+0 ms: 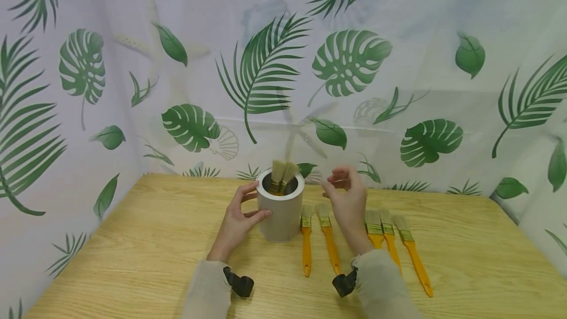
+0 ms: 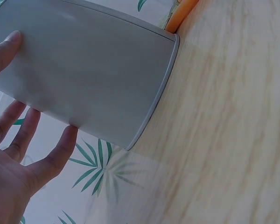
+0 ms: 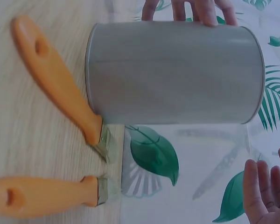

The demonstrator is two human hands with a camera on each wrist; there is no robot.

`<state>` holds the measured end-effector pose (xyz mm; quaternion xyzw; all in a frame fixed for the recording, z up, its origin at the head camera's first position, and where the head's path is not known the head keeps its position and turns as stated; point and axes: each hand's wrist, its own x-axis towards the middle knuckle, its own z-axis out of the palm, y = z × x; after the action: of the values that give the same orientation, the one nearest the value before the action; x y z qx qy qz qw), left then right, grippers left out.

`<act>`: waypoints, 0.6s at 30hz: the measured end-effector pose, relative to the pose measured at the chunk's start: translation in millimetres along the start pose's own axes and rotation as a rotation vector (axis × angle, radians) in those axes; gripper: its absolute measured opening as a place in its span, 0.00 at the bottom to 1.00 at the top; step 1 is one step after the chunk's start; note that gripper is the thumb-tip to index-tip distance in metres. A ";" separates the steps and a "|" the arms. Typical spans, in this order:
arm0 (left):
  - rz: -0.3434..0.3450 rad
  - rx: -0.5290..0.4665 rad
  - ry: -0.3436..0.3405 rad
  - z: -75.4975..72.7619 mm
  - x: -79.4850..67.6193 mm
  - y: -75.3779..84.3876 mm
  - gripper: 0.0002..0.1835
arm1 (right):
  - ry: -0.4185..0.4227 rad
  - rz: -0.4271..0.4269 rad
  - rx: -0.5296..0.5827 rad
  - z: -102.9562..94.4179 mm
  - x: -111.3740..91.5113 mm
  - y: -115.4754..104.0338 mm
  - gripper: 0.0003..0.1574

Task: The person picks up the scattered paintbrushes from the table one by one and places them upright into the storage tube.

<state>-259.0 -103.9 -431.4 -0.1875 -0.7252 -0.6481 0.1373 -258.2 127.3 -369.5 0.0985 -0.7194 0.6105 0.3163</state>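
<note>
A grey-white can (image 1: 280,221) stands upright on the table, and bristle ends of paintbrushes (image 1: 277,174) stick up from its mouth. My left hand (image 1: 236,224) holds the can's left side, its thumb across the front and fingertips against the wall, as the left wrist view also shows the left hand (image 2: 25,161). To the right of the can my right hand (image 1: 350,203) is raised, fingers loosely bent with nothing between them. Below it lie two orange-handled paintbrushes, the nearer brush (image 1: 306,247) beside the can and another brush (image 1: 330,242). The right wrist view shows the right hand (image 3: 266,191) apart from the can.
Farther right, three more paintbrushes lie bristles away from me, the rightmost brush (image 1: 416,260) slanted and one brush (image 1: 374,230) partly behind my right forearm. The wooden table (image 1: 146,240) ends at a leaf-print curtain (image 1: 199,78) behind and at the sides.
</note>
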 end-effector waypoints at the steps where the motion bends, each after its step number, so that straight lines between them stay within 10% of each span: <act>1: 0.000 0.001 0.000 0.0 -0.1 0.0 0.33 | -0.003 0.011 -0.006 -2.3 0.2 0.9 0.14; 18: -0.008 0.011 0.003 0.3 -0.3 -0.7 0.33 | -0.159 0.311 -0.117 -38.7 4.9 5.5 0.18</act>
<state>-259.1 -103.7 -432.2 -0.1831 -0.7294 -0.6448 0.1369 -251.9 166.2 -369.1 0.0155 -0.7829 0.5996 0.1652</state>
